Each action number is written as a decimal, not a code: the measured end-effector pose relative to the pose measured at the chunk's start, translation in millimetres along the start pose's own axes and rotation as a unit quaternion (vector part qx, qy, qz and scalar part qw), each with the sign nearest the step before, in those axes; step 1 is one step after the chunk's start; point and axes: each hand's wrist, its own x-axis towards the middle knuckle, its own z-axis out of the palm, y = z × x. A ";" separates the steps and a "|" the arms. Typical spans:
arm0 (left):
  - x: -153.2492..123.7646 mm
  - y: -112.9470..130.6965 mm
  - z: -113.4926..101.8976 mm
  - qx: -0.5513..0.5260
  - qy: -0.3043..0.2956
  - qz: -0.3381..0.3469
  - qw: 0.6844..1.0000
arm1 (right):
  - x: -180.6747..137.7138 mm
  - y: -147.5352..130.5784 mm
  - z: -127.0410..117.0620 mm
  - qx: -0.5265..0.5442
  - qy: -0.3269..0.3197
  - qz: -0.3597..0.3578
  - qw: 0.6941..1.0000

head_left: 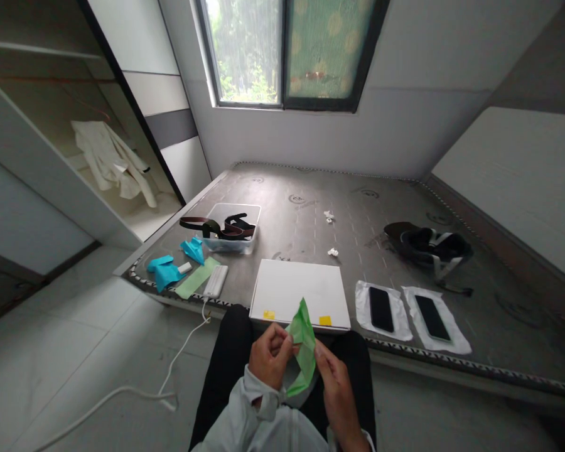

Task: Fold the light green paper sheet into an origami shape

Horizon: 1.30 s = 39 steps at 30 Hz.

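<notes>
Between both hands, over my lap, a thin green paper sheet (304, 351) stands up, creased and pointed at its top. My left hand (270, 356) pinches its left edge between thumb and fingers. On the other side, my right hand (335, 383) grips the right edge with its fingertips. Just beyond them lies a flat white box (301, 289) with two yellow tabs along its near edge. To the right of the box, two dark phones rest on white wrapping: one phone (381, 309) nearer the box, the other phone (432, 317) farther right.
Left of the box are a white power strip (215, 281), a flat green paper (198, 277), crumpled blue pieces (166, 274) and a clear bin (235, 247) with belts. A dark cap-like item (428, 246) lies at right. White crumpled scraps (332, 252) sit behind the box. A cable (183, 345) trails to the floor.
</notes>
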 end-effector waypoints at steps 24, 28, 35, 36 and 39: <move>3.6 -1.8 -1.7 -0.058 0.013 -0.038 0.998 | -3.3 -3.3 -5.5 0.019 -0.085 -0.043 0.995; 3.5 -3.1 -2.2 -0.043 0.016 -0.018 0.999 | -3.5 -3.1 -2.0 0.030 -0.089 -0.021 0.995; -2.7 1.4 -0.5 0.042 0.006 0.034 0.999 | -1.2 2.2 0.3 -0.018 -0.057 -0.017 0.998; -3.7 3.0 -0.1 0.043 -0.001 0.032 0.999 | -1.1 1.7 0.3 -0.036 -0.053 -0.020 0.998; -5.6 6.8 0.9 0.028 -0.013 0.017 0.999 | -1.3 -2.5 0.7 -0.078 -0.049 -0.030 0.995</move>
